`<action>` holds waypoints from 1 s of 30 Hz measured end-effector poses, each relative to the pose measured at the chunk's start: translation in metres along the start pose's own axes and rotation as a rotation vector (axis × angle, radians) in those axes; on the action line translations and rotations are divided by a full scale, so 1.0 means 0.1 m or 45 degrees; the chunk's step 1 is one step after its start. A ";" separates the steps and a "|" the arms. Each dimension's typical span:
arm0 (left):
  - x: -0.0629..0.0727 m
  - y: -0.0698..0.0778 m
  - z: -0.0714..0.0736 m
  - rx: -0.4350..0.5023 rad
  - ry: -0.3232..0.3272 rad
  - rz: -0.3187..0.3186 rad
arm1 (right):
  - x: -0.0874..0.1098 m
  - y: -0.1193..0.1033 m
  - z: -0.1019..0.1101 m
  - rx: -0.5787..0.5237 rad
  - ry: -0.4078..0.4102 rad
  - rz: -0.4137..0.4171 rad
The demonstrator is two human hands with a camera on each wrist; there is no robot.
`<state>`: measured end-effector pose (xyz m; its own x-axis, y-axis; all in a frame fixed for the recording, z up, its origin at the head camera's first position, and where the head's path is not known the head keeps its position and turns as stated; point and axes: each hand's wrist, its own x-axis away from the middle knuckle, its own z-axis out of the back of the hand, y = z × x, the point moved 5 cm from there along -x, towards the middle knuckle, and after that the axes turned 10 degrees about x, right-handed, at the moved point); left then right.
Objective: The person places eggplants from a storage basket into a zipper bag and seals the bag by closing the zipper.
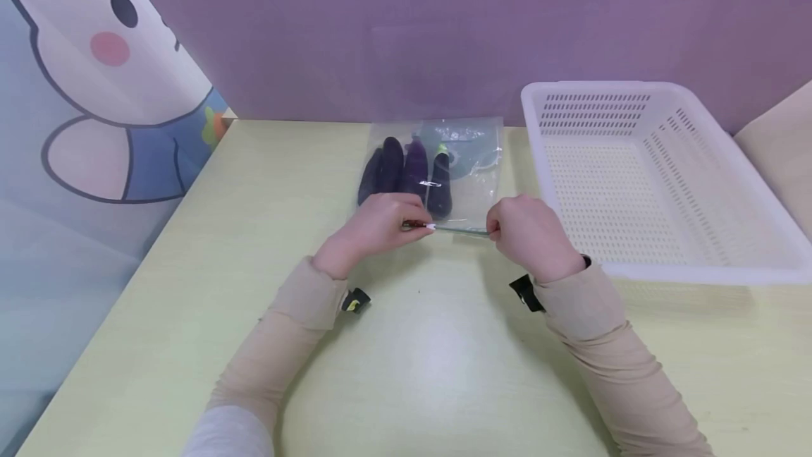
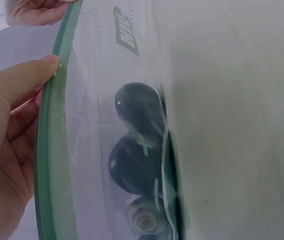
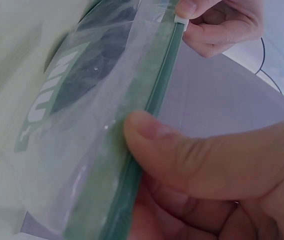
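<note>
A clear zip bag (image 1: 477,192) with several dark purple eggplants (image 1: 415,164) inside lies at the back of the table, its opening edge raised toward me. My left hand (image 1: 380,221) pinches the small white slider (image 3: 181,20) on the bag's green zip strip (image 2: 43,165). Farther right along the same strip, my right hand (image 1: 529,231) grips the edge between thumb and curled fingers. The strip is stretched between both hands. Rounded eggplant ends show through the plastic in the left wrist view.
A white perforated plastic basket (image 1: 698,272) stands at the right, close beside my right hand. Behind the bag rises a purple wall panel (image 1: 444,41). A cartoon-printed sheet (image 1: 82,266) hangs along the left of the pale table (image 1: 438,372).
</note>
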<state>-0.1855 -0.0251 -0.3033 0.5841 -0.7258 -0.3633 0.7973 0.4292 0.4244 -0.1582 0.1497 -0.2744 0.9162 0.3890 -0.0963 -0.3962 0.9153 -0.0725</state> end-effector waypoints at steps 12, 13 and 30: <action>0.07 -0.01 0.03 0.004 0.030 -0.015 | 0.00 -0.01 0.02 0.003 -0.010 0.001; 0.08 -0.02 0.03 0.001 0.029 -0.015 | 0.00 -0.01 0.02 0.004 -0.011 0.002; 0.16 -0.07 0.07 -0.006 0.043 -0.001 | -0.01 0.00 -0.01 0.023 -0.020 0.001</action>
<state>-0.1829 -0.0435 -0.3062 0.5880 -0.7078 -0.3915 0.7985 0.4309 0.4203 -0.1590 0.1491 -0.2752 0.9167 0.3913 -0.0808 -0.3960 0.9166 -0.0542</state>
